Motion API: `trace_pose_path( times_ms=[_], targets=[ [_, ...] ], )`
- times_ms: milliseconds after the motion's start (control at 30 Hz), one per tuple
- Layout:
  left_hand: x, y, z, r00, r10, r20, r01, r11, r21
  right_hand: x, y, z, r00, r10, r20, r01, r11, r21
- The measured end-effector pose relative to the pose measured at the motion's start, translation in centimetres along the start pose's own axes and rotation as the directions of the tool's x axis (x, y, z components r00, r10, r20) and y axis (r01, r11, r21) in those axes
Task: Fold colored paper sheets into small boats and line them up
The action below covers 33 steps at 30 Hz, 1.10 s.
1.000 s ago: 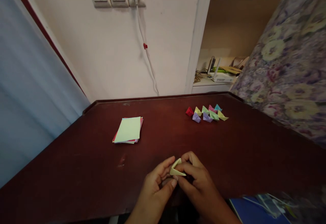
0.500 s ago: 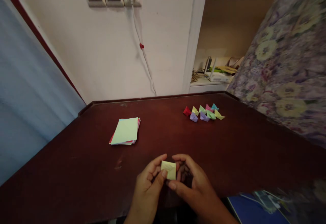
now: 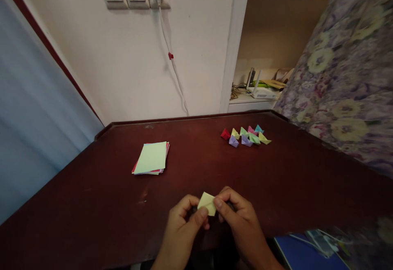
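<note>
Between my two hands, above the near edge of the table, is a small folded piece of pale yellow paper (image 3: 207, 203), tilted with one corner up. My left hand (image 3: 184, 222) pinches its lower left side, the thumb lying on its face. On the opposite side, my right hand (image 3: 238, 216) grips the right corner between thumb and forefinger. The fingers behind the paper are partly hidden. Farther off at the right stand several small folded paper boats (image 3: 246, 139) in red, yellow, green, pink, blue and purple.
A stack of coloured paper sheets (image 3: 151, 157), pale green on top, lies left of centre on the dark red table (image 3: 190, 155). A floral curtain (image 3: 346, 73) borders the right side, a blue curtain (image 3: 39, 98) the left. A blue item (image 3: 302, 251) shows at lower right.
My right hand has closed on the paper's right corner, where its fingers were apart before. The paper has turned to a tilt and shifted slightly right.
</note>
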<state>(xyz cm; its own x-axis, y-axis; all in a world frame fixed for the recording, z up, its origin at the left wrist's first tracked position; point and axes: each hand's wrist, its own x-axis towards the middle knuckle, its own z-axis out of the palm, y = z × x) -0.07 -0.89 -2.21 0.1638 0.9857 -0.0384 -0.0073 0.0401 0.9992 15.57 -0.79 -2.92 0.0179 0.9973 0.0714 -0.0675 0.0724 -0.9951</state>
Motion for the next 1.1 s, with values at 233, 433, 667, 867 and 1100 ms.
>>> trace_pose_path(
  times_ms=[233, 433, 667, 867, 1100],
  targets=[
    [-0.2, 1.1, -1.4, 0.998, 0.055, 0.031, -0.061, 0.963, 0.262, 0.0, -0.9, -0.7, 0.986, 0.026, 0.164, 0.002, 0.985, -0.171],
    [0.0, 0.3, 0.0, 0.999, -0.011, 0.052, 0.015, 0.998, -0.063, -0.1, 0.7, 0.1, 0.989, 0.092, 0.112, -0.098, 0.994, 0.048],
    [-0.5, 0.2, -0.3, 0.997, 0.018, -0.077, -0.009, 0.993, 0.116, -0.1, 1.1, -0.1, 0.991, 0.055, 0.118, -0.053, 0.998, -0.021],
    [-1.0, 1.6, -0.9, 0.999, 0.022, 0.028, -0.032, 0.922, 0.386, 0.1, -0.7, -0.5, 0.975, -0.083, 0.204, 0.124, 0.972, -0.201],
    [-0.7, 1.6, -1.2, 0.997, 0.073, 0.027, -0.078, 0.940, 0.333, 0.1, -1.5, -0.7, 0.969, -0.070, 0.237, 0.133, 0.956, -0.262]
  ],
)
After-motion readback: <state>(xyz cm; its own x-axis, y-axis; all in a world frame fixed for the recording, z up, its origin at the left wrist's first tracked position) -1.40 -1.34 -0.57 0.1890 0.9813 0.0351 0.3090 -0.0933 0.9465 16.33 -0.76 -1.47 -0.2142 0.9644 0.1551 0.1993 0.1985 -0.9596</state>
